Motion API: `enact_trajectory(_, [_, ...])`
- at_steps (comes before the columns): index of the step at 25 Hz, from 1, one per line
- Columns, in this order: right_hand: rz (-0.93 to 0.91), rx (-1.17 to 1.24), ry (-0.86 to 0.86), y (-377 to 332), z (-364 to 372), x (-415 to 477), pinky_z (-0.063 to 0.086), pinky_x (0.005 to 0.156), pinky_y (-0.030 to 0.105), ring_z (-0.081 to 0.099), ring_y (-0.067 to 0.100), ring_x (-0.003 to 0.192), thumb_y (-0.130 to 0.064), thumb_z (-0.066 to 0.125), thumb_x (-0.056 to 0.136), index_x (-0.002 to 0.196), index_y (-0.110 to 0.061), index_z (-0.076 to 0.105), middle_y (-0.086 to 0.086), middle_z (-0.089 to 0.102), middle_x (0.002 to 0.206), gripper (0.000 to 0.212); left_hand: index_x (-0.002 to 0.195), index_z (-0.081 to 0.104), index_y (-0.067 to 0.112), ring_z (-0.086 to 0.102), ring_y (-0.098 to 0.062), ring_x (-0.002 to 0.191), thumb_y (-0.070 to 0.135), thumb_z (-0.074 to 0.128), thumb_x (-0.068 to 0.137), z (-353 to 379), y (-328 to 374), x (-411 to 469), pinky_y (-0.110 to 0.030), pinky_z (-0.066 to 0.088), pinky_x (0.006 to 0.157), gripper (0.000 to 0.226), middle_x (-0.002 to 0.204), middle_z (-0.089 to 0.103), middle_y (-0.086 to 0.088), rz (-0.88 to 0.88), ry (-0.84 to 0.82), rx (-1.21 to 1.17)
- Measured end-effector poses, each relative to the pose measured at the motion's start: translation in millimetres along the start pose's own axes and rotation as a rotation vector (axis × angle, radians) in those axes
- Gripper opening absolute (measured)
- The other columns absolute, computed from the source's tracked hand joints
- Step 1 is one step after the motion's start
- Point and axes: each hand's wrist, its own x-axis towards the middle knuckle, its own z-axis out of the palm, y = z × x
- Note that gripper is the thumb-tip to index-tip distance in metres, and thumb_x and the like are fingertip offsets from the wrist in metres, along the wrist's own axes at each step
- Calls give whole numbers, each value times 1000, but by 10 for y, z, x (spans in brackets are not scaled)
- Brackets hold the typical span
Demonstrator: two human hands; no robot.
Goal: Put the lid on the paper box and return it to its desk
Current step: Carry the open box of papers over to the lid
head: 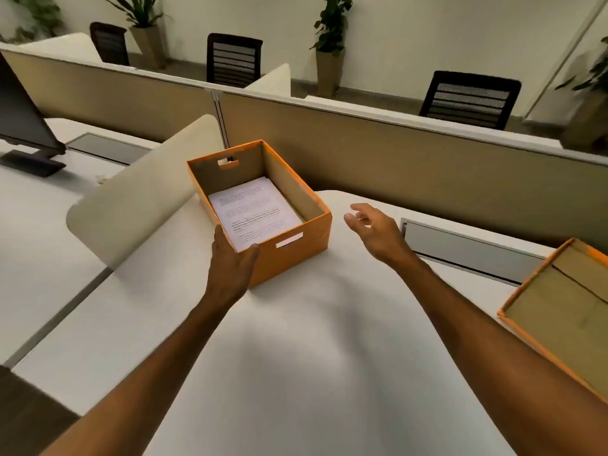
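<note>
Orange paper box sits open-topped on the white surface, rotated so one corner points near-left. Stack of printed sheets lies flat inside, filling most of the floor. Handle slot cut in the near-right wall, another in the far-left wall.

Left hand grips the near-left corner: thumb over the rim at the near wall, fingers wrapped on the outer left wall. Closed on the box. Right hand is open, fingers spread and slightly curled, in the air just right of the box's right corner, touching nothing. Slightly motion-blurred.

Lid lies upside down at the right edge of view, brown inside facing up, orange rim visible; partly cut off by the frame. Well apart from the box, with bare surface between them.

Edges: box's far-left side is just beside a curved cream divider panel that splits this surface from the next one on the left. Far corner of the box is near the tan partition wall. Grey cable tray cover runs along the far edge right of the right hand.

Open room: wide clear stretch of surface near and right of the box, both forearms crossing it. Monitor on the neighbouring surface, far left. Black chairs and potted plants beyond the partition.
</note>
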Motion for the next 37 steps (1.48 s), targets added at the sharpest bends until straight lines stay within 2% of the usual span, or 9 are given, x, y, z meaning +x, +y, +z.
enact_trajectory(3, [177, 145, -104, 46, 289, 396, 46, 99, 40, 53, 26, 125, -50, 46, 98, 138, -18, 52, 7, 55, 140, 52, 153, 9, 14, 35, -31, 141, 37, 58, 92, 82, -260, 273, -41, 35, 108, 82, 157, 31, -12, -201, 10, -61])
enact_trajectory(7, [402, 336, -150, 77, 558, 792, 45, 95, 46, 50, 30, 126, -51, 41, 99, 141, -20, 47, 7, 50, 142, 53, 147, 32, 20, 54, -21, 113, 43, 52, 92, 167, -449, 441, -32, 42, 87, 63, 144, 51, -7, -329, -1, -197])
enact_trajectory(10, [498, 373, -165, 120, 699, 979, 46, 98, 51, 48, 35, 128, -47, 40, 101, 142, -14, 47, 9, 50, 141, 53, 149, 29, 24, 52, -28, 123, 41, 54, 89, 153, -552, 587, -46, 46, 100, 67, 146, 48, -9, -401, -29, -290])
enact_trajectory(12, [507, 417, -153, 148, 782, 1022, 50, 90, 48, 53, 35, 121, -42, 45, 101, 130, -11, 56, 10, 57, 123, 44, 151, 26, 28, 55, -29, 121, 34, 56, 88, 134, -586, 647, -48, 47, 99, 69, 141, 53, -7, -454, -56, -343])
enact_trajectory(14, [502, 457, -115, 163, 837, 1020, 54, 80, 44, 57, 35, 111, -36, 49, 100, 115, -10, 63, 9, 57, 102, 32, 149, 30, 31, 61, -23, 108, 25, 55, 89, 121, -621, 663, -43, 50, 89, 66, 123, 65, 2, -446, -83, -383])
enact_trajectory(17, [491, 489, -66, 171, 815, 963, 54, 80, 44, 58, 34, 106, -31, 52, 100, 110, -10, 63, 9, 57, 96, 26, 144, 38, 35, 65, -19, 103, 21, 58, 88, 97, -634, 611, -41, 52, 86, 61, 102, 70, 14, -387, -109, -389])
enact_trajectory(26, [462, 593, 49, 320, 209, 59, 54, 76, 41, 59, 35, 104, -27, 53, 99, 115, -10, 64, 8, 60, 100, 25, 149, 28, 36, 66, -8, 103, 31, 60, 91, 115, -418, 118, -40, 51, 93, 66, 105, 72, 23, -310, -315, -469])
enact_trajectory(30, [483, 618, 151, 425, -129, -592, 57, 81, 45, 60, 35, 105, -26, 54, 99, 119, -8, 64, 12, 62, 110, 29, 146, 37, 35, 66, -17, 107, 22, 61, 83, 185, -212, -255, -38, 52, 85, 69, 109, 74, 11, -253, -402, -471])
enact_trajectory(37, [527, 690, 243, 646, -829, -2160, 53, 84, 55, 61, 33, 105, -26, 58, 97, 126, -11, 62, 8, 65, 115, 33, 121, 57, 53, 66, -22, 111, 22, 63, 81, 354, 112, -1218, -47, 51, 91, 51, 116, 73, 6, -155, -581, -449])
